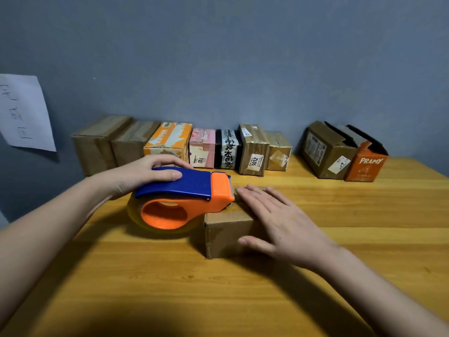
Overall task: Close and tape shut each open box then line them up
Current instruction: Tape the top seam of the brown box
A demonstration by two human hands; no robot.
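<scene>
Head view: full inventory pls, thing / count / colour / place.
small box: 1, brown cardboard, table centre, flaps down.
tape dispenser: 1, blue and orange with a clear roll, at the small box's left top edge.
lined-up boxes: 7, brown, orange, pink, black-and-white, in a row along the wall, closed.
open boxes: 2, one brown, one orange marked PRAMY, back right, flaps up.
paper sheet: 1, white with handwriting, on the wall at left.
table: 1, yellow wood.
wall: 1, blue-grey.
left hand: grips the tape dispenser from above.
right hand: flat, fingers straight, pressing on top of the small box.
</scene>
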